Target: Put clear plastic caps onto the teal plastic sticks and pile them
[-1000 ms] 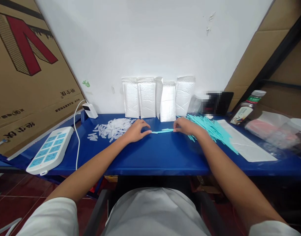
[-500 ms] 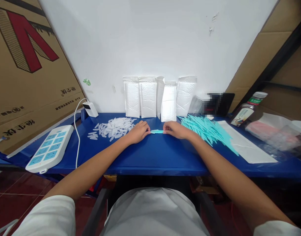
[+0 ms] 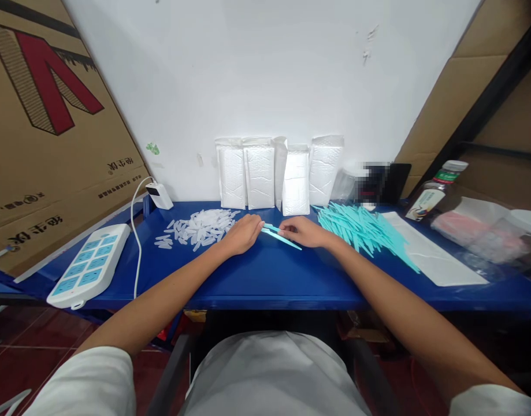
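My left hand point(image 3: 244, 234) is closed, its thumb and fingertips pinching the left ends of slim turquoise sticks. One long turquoise stick point(image 3: 286, 240) slants down to the right from these fingertips, its pointed end free above the blue table. A shorter length of turquoise point(image 3: 272, 227) shows above it and runs to the fingers of my right hand point(image 3: 306, 231), which are pinched on it. Whether the two lengths are joined at the left fingertips I cannot tell. Left of my left hand lies a pile of small translucent white pieces point(image 3: 202, 226); right of my right hand is a heap of turquoise sticks point(image 3: 356, 226).
White padded envelopes point(image 3: 260, 176) lean against the wall. A power strip point(image 3: 89, 263) and a white plug-in device point(image 3: 160, 195) with a cable are at left. On the right are a white sheet point(image 3: 436, 254), a bottle point(image 3: 434, 193) and plastic bags point(image 3: 479, 231).
Earlier a single turquoise length ran level between both hands. Now two lengths spread apart from my left fingertips, and my right hand has moved slightly left.
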A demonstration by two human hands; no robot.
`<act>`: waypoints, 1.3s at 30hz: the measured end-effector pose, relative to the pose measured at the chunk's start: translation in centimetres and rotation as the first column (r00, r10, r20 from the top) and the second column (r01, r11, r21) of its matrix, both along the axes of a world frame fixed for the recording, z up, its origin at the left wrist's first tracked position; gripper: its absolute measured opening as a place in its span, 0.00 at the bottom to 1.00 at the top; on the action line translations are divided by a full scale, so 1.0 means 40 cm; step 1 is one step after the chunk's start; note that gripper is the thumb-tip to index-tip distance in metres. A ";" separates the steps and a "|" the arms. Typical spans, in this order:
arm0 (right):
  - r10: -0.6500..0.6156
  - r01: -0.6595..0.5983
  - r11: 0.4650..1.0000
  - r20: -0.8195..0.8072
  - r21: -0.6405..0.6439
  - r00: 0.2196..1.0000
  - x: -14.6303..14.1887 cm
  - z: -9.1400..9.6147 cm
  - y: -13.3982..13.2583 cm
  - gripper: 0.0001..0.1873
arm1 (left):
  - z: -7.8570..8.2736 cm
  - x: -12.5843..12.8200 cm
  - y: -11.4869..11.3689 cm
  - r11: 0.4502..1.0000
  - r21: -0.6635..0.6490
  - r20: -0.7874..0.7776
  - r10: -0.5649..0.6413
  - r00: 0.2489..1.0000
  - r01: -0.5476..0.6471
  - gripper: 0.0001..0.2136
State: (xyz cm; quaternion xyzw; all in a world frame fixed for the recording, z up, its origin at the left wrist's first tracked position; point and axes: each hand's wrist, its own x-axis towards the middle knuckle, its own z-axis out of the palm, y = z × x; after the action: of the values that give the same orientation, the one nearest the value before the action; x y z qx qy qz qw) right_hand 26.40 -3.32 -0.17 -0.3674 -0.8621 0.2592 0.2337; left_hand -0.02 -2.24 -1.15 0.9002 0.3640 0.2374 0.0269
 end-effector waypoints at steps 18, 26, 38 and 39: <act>-0.037 -0.067 0.929 -0.271 -0.365 0.962 -0.040 0.031 -0.039 0.28 | 0.034 -0.016 0.021 0.961 -0.263 0.505 0.059 0.861 0.088 0.23; 0.042 -0.166 0.879 -0.273 -0.447 0.961 -0.067 0.033 -0.057 0.29 | 0.025 -0.020 0.025 0.968 -0.246 0.518 0.079 0.852 0.059 0.24; -0.169 0.123 0.959 -0.166 -0.254 0.972 0.010 0.071 -0.034 0.25 | 0.063 -0.115 0.087 0.927 -0.032 0.444 0.349 0.825 -0.374 0.22; -0.243 0.220 0.961 -0.134 -0.169 0.961 0.030 0.076 -0.028 0.24 | 0.068 -0.130 0.091 0.907 0.020 0.343 0.388 0.855 -0.420 0.22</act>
State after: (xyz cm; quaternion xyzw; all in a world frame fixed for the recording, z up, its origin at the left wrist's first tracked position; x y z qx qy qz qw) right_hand 27.61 -4.43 2.88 -0.4617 -0.7702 0.3226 0.2993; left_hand -5.22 1.40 1.58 0.7509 0.5234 0.4026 -0.0052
